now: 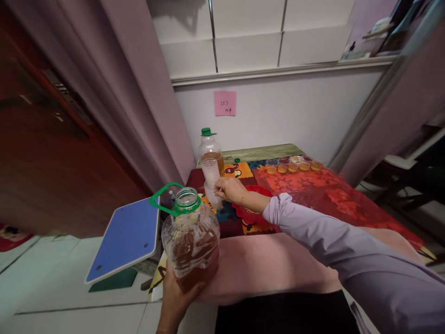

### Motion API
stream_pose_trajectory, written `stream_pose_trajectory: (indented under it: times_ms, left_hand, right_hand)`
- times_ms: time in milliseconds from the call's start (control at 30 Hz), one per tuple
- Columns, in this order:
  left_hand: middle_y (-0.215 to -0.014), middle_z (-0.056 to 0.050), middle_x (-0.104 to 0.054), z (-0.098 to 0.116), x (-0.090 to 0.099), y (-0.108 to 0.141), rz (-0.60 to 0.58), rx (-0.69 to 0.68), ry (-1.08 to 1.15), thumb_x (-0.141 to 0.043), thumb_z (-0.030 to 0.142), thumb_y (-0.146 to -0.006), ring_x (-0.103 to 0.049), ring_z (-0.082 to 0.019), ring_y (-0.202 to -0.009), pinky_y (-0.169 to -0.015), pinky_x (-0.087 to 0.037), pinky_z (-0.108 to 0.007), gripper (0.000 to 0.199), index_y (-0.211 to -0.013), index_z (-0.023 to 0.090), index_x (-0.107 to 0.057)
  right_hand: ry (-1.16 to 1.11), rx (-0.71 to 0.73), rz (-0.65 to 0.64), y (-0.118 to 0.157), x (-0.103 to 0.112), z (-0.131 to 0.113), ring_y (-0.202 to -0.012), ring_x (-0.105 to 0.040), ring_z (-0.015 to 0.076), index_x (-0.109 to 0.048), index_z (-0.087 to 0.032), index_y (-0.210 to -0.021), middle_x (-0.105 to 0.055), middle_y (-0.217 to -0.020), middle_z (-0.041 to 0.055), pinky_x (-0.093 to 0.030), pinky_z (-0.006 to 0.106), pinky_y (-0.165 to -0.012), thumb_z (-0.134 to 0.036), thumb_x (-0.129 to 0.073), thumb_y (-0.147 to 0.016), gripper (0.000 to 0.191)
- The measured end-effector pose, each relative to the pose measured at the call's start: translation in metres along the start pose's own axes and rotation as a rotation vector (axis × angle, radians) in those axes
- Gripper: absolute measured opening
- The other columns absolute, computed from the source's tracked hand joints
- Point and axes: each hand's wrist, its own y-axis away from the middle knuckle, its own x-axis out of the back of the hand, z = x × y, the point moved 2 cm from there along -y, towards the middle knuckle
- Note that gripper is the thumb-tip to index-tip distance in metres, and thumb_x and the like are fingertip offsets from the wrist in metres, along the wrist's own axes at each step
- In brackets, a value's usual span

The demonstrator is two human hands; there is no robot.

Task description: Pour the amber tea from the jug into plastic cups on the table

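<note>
My left hand (179, 294) is wrapped round the lower side of a big clear plastic jug (194, 250) of brown liquid. The jug's mouth has no cap, and its green carrying handle (167, 197) sticks out to the left. At the table's left side, the fingers of my right hand (227, 189) are pinched on the side of a tall stack of clear plastic cups (211, 171). Behind the stack stands a second jug (205, 147), which has a green cap on and holds similar liquid. A red scalloped tray (259, 190) lies partly hidden under my right forearm.
Several small clear cups (282, 166) with yellowish contents stand in a row at the back right of the red patterned tablecloth (333, 199). A loose green cap (237, 160) lies near the back edge. A blue board (127, 236) is at the left.
</note>
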Motion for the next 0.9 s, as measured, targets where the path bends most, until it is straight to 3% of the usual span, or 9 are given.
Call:
stream_pose_trajectory:
  times_ms: [133, 233, 333, 400, 500, 633, 767, 900]
  left_hand:
    - [-0.135, -0.021, -0.076, 0.009, 0.002, -0.003, -0.018, -0.005, 0.015, -0.093, 0.067, -0.064, -0.072, -0.049, -0.128, -0.107, -0.057, -0.072, 0.094, -0.142, 0.023, -0.064]
    - [-0.130, -0.021, -0.077, 0.019, 0.001, -0.003, -0.051, 0.018, 0.014, -0.094, 0.068, -0.063, -0.074, -0.048, -0.124, -0.106, -0.059, -0.069, 0.098, -0.142, 0.021, -0.064]
    - [-0.129, -0.021, -0.076, 0.025, -0.001, 0.000, -0.004, 0.042, 0.028, -0.091, 0.076, -0.061, -0.073, -0.047, -0.126, -0.110, -0.057, -0.067, 0.103, -0.141, 0.018, -0.064]
    - [-0.130, -0.020, -0.076, 0.026, -0.002, 0.001, 0.021, 0.052, 0.044, -0.090, 0.076, -0.063, -0.072, -0.046, -0.127, -0.111, -0.056, -0.066, 0.102, -0.142, 0.018, -0.064]
    - [-0.130, -0.019, -0.076, 0.024, 0.000, -0.001, -0.021, 0.046, 0.031, -0.092, 0.068, -0.064, -0.073, -0.045, -0.125, -0.108, -0.058, -0.064, 0.092, -0.137, 0.020, -0.066]
    - [-0.126, -0.020, -0.077, 0.024, 0.002, -0.007, -0.058, 0.029, 0.007, -0.095, 0.065, -0.059, -0.074, -0.046, -0.123, -0.106, -0.059, -0.064, 0.089, -0.129, 0.018, -0.069]
    - [-0.126, -0.021, -0.077, 0.024, 0.002, -0.007, -0.029, 0.027, 0.017, -0.094, 0.068, -0.058, -0.073, -0.046, -0.125, -0.108, -0.058, -0.062, 0.090, -0.127, 0.016, -0.069]
    - [-0.126, -0.019, -0.077, 0.016, 0.005, -0.006, -0.078, 0.058, -0.016, -0.098, 0.062, -0.057, -0.073, -0.045, -0.125, -0.111, -0.056, -0.064, 0.087, -0.125, 0.017, -0.070]
  right_hand:
    - [-0.079, 0.008, 0.082, 0.002, 0.005, -0.004, -0.096, -0.074, 0.0207, -0.083, -0.017, -0.107, -0.082, -0.111, 0.0096, -0.049, 0.028, -0.082, -0.028, -0.081, -0.100, 0.013]
    - [-0.201, 0.056, 0.259, 0.009, 0.027, -0.004, -0.094, -0.073, 0.0196, -0.082, -0.019, -0.098, -0.081, -0.103, 0.0075, -0.050, 0.028, -0.086, -0.025, -0.077, -0.102, 0.009]
    - [-0.272, 0.071, 0.462, 0.032, 0.056, 0.008, -0.098, -0.073, 0.0212, -0.081, -0.020, -0.099, -0.081, -0.103, 0.0076, -0.052, 0.030, -0.091, -0.024, -0.071, -0.103, 0.011]
    - [-0.274, 0.024, 0.526, 0.056, 0.068, 0.025, -0.099, -0.074, 0.0228, -0.081, -0.022, -0.105, -0.082, -0.107, 0.0082, -0.053, 0.032, -0.092, -0.026, -0.067, -0.104, 0.015]
    - [-0.228, -0.096, 0.434, 0.096, 0.058, 0.060, -0.098, -0.075, 0.0248, -0.082, -0.024, -0.107, -0.082, -0.109, 0.0087, -0.054, 0.034, -0.091, -0.027, -0.064, -0.103, 0.018]
    - [-0.116, -0.214, 0.207, 0.135, 0.015, 0.099, -0.094, -0.075, 0.0247, -0.082, -0.023, -0.101, -0.082, -0.112, 0.0099, -0.054, 0.034, -0.085, -0.023, -0.065, -0.101, 0.017]
    - [-0.041, -0.253, 0.124, 0.143, -0.015, 0.110, -0.096, -0.076, 0.0246, -0.083, -0.023, -0.105, -0.081, -0.118, 0.0112, -0.054, 0.033, -0.083, -0.021, -0.063, -0.103, 0.020]
    - [-0.019, -0.236, 0.106, 0.141, -0.018, 0.109, -0.103, -0.078, 0.0251, -0.084, -0.022, -0.112, -0.080, -0.125, 0.0125, -0.058, 0.035, -0.089, -0.021, -0.061, -0.105, 0.024]
